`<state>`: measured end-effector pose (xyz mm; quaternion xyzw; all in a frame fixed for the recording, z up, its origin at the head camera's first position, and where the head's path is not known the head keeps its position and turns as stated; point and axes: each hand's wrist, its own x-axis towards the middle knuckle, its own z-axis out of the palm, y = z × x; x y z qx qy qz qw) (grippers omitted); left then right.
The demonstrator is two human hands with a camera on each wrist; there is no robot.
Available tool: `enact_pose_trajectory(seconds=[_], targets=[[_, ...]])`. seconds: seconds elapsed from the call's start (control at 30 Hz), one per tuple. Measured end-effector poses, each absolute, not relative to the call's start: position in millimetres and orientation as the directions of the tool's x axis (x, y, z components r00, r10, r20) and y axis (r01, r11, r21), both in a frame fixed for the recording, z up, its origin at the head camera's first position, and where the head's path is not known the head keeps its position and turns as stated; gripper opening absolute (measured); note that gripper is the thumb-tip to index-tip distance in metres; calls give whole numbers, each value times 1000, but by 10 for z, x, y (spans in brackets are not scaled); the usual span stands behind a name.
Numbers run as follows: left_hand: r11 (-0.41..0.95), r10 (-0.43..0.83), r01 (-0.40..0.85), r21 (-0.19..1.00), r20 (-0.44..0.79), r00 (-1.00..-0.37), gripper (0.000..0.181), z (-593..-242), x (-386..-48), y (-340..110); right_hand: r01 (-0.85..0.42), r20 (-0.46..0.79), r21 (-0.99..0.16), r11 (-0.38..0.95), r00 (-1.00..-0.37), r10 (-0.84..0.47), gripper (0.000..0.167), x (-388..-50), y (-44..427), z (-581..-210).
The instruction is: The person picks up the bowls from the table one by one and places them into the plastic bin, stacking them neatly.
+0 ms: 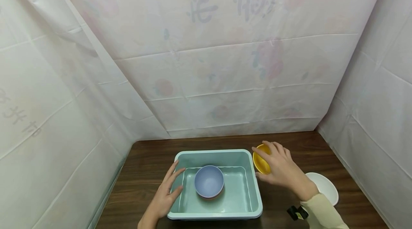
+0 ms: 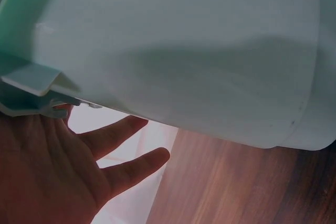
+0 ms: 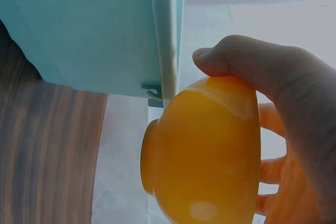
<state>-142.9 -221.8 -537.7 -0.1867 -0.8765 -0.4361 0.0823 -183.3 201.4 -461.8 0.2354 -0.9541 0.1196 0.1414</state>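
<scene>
A yellow bowl (image 1: 262, 161) is gripped by my right hand (image 1: 280, 166), tilted on its side next to the right rim of a light green plastic tub (image 1: 257, 200). The right wrist view shows the thumb on one edge of the yellow bowl (image 3: 210, 150), its base turned toward the tub wall (image 3: 94, 30). Inside the tub sits a blue-purple bowl (image 1: 209, 181), with a reddish rim just visible beneath it. My left hand (image 1: 164, 193) is at the tub's left rim with fingers spread; in the left wrist view the hand (image 2: 58, 166) lies beside the tub's outer wall (image 2: 184, 77).
A white dish (image 1: 323, 188) lies on the brown wooden table (image 1: 135, 172) at the right, partly behind my right forearm. White printed sheets (image 1: 225, 61) hang at the back and both sides. A black strap piece (image 1: 297, 213) is at my right wrist.
</scene>
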Motion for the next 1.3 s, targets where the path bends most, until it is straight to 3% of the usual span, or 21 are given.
enact_pose_trajectory(seconds=[1.3], targets=[[540, 242, 370, 756, 282, -928, 51, -5355, -1423, -2188, -522, 349, -197, 830, -829, -438, 80, -1917, 1749, -4369]])
